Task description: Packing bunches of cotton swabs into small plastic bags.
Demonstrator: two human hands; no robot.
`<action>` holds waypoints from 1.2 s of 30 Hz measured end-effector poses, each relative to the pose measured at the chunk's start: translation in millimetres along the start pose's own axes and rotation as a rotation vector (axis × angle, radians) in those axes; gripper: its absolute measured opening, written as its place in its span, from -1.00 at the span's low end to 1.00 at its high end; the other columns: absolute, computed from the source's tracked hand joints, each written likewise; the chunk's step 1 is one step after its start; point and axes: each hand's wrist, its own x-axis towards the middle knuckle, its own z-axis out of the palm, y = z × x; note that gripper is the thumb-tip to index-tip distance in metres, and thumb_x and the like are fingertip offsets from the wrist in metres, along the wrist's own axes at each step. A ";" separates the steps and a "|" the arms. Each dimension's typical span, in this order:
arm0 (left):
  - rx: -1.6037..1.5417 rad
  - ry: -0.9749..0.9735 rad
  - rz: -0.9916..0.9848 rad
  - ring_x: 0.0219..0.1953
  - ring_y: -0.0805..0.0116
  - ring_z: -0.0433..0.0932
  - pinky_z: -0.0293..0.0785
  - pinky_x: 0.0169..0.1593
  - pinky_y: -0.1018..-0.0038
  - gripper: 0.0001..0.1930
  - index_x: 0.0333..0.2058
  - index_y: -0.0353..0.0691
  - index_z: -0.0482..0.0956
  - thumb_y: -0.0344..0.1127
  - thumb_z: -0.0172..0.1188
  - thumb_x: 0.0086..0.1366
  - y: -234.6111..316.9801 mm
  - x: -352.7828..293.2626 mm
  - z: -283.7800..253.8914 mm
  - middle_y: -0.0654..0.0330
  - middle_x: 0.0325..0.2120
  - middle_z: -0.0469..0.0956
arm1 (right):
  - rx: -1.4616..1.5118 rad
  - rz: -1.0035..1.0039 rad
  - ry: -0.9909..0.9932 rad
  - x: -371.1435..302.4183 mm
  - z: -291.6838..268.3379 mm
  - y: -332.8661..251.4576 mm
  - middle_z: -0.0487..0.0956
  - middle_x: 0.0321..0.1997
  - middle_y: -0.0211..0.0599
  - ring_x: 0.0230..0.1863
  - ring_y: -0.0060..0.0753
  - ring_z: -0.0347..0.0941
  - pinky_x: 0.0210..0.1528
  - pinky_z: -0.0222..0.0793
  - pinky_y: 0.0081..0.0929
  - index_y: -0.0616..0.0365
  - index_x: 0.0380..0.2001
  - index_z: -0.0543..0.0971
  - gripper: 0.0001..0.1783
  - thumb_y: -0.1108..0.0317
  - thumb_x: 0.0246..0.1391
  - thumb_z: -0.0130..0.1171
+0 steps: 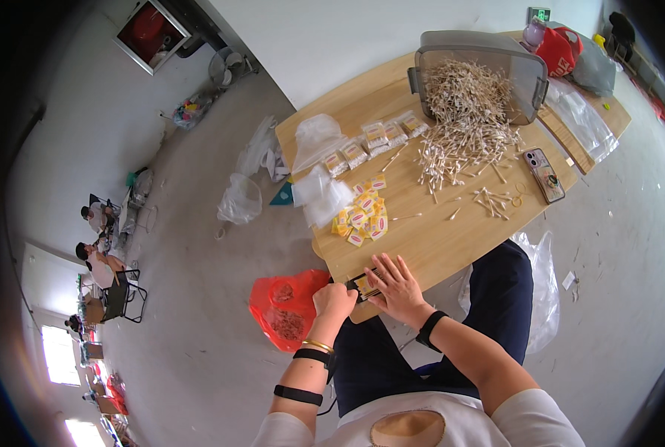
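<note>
At the table's near left corner lies a small dark frame-like device [356, 286] with a yellow-labelled packet [365, 285] on it. My right hand [401, 289] rests flat over its right part, fingers stretched out and slightly apart. My left hand [335, 301] is closed in a fist at the device's left end; what its fingers hold is hidden. Just beyond is a loose heap of yellow and white cards [364, 217]. Several filled small packets [376, 135] lie in a row farther back. A large pile of cotton swabs [468, 112] spills from a grey translucent bin [526, 82] tipped on its side.
A red plastic bag [262, 309] hangs open left of the table corner, with swabs inside. Clear plastic bags [325, 195] lie at the table's left edge. A phone [544, 176] sits at the right edge near loose swabs [493, 203]. Other people [100, 262] sit far left.
</note>
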 end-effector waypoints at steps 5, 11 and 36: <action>-0.317 0.090 0.046 -0.32 -0.05 0.67 0.58 -0.22 0.09 -0.69 -0.47 -0.20 0.68 -0.08 0.15 0.21 -11.3 -6.5 12.0 -0.03 -0.48 0.66 | -0.154 -0.006 0.007 4.3 11.0 -12.2 0.04 0.60 -0.25 0.62 -0.14 -0.19 0.59 -0.36 0.04 -0.17 0.47 0.19 -0.21 -0.21 0.26 -0.04; -0.318 0.187 0.048 -0.34 -0.06 0.66 0.57 -0.25 0.09 -0.69 -0.49 -0.21 0.66 -0.08 0.17 0.23 -5.6 -14.1 6.8 -0.03 -0.51 0.64 | 0.038 -0.028 -0.036 11.4 11.1 -26.3 0.02 0.61 -0.29 0.62 -0.14 -0.19 0.59 -0.35 0.05 -0.17 0.47 0.18 -0.17 -0.23 0.21 0.01; -1.129 0.674 -0.315 -0.54 -0.03 0.52 0.39 -0.37 0.16 -0.45 -0.51 -0.39 0.50 0.01 -0.01 0.51 -19.7 0.4 98.9 -0.13 -0.60 0.51 | 0.012 -0.015 -0.065 19.5 13.8 -49.1 0.00 0.59 0.01 0.62 -0.07 -0.21 0.59 -0.32 -0.02 0.38 0.44 0.09 0.16 -0.41 0.12 0.03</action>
